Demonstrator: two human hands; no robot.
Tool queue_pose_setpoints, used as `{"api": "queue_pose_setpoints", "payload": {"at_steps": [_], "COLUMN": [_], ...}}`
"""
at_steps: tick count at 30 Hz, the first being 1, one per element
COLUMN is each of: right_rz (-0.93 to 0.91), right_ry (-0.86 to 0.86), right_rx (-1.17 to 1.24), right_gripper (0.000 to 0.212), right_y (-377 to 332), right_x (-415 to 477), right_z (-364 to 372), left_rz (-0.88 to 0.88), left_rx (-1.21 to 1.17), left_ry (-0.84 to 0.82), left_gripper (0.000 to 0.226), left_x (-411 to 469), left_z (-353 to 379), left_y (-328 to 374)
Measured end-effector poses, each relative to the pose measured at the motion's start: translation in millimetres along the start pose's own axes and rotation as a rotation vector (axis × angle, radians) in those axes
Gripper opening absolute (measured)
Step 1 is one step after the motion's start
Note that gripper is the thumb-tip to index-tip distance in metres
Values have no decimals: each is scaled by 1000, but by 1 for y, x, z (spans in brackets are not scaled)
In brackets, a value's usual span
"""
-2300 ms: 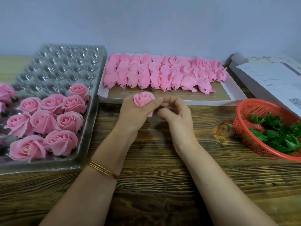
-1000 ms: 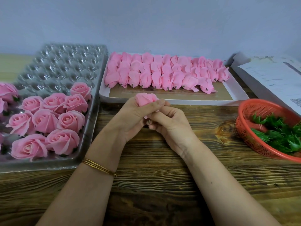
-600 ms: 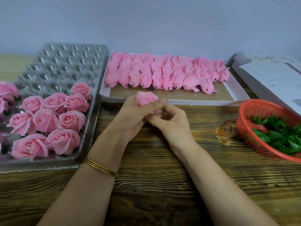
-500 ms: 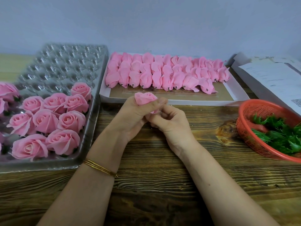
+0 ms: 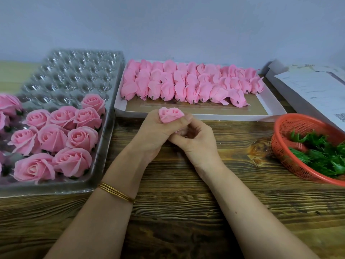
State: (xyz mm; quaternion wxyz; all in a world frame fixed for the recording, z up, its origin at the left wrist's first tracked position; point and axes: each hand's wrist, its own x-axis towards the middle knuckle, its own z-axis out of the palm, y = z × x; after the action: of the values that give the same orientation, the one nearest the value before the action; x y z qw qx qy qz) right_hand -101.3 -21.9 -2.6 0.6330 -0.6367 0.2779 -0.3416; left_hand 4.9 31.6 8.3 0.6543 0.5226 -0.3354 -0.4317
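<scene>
A pink rose bud sticks up out of my left hand, whose thumb and fingers curl round its lower half above the wooden table. My right hand sits just below and to the right, fingers curled in and pinching the underside of the bud; the bud's base is hidden between the two hands. Behind them stands a white cardboard tray holding several rows of closed pink buds. At the left, a clear plastic cell tray holds several opened pink roses.
An orange mesh basket with green leaf pieces sits at the right edge. Printed papers on a box lie at the back right. A pale wall runs behind the table. Bare wood stretches between me and the trays.
The two hands have drawn closer together round the bud, and the bud has been turned slightly in the fingers. Trays and basket have not moved.
</scene>
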Motion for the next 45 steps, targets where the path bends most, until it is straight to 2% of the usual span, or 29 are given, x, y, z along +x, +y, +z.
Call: {"api": "queue_pose_setpoints", "payload": {"at_steps": [7, 11, 13, 16, 17, 19, 21, 23, 26, 28, 33, 37, 39, 42, 43, 45], "right_rz": [69, 186, 236, 239, 225, 197, 181, 169, 100, 55, 22, 54, 86, 113, 114, 114], "right_ry": [-55, -140, -181, -188, -182, -164, -164, -175, -148, -93, -49, -133, -187, -238, -245, -233], "right_rx": [125, 318, 370, 326, 293, 235, 203, 183, 120, 67, 48, 103, 130, 174, 184, 188], "right_gripper": [28, 37, 32, 11, 10, 23, 21, 16, 26, 24, 19, 22, 28, 16, 15, 18], "right_y": [0, -6, -9, -8, -6, -3, -3, -3, -3, 0, 1, 2, 2, 2, 2, 3], "right_x": [1, 2, 2, 2, 2, 2, 1, 1, -2, -3, -3, 0, 1, 1, 1, 1], "right_z": [-7, -9, -10, -10, -9, -9, -9, -8, -5, -1, -1, -8, -10, -10, -10, -9], "left_rz": [0, -12, 9, 8, -3, -29, -55, -72, -89, -87, -62, -31, -31, -25, -21, -26], "left_rx": [-9, -33, -3, 6, -1, -16, -37, -46, -71, -76, -81, 2, 2, -12, -14, -7], "left_ry": [-117, -219, -253, -218, -178, -98, -50, -21, 36, 56, -43, -161, -197, -238, -226, -170], "left_gripper": [25, 30, 31, 33, 33, 28, 22, 32, 49, 55, 41, 15, 14, 10, 12, 30], "left_x": [-2, -4, -5, -4, -3, -1, 0, 0, 1, 1, 0, -1, -2, -3, -4, -4], "left_z": [-7, -15, -17, -14, -12, -8, -6, -5, -2, 0, -5, -9, -12, -13, -13, -12], "left_y": [4, 9, 9, 6, 5, 3, 2, 3, 3, 2, 3, 5, 5, 6, 6, 5]}}
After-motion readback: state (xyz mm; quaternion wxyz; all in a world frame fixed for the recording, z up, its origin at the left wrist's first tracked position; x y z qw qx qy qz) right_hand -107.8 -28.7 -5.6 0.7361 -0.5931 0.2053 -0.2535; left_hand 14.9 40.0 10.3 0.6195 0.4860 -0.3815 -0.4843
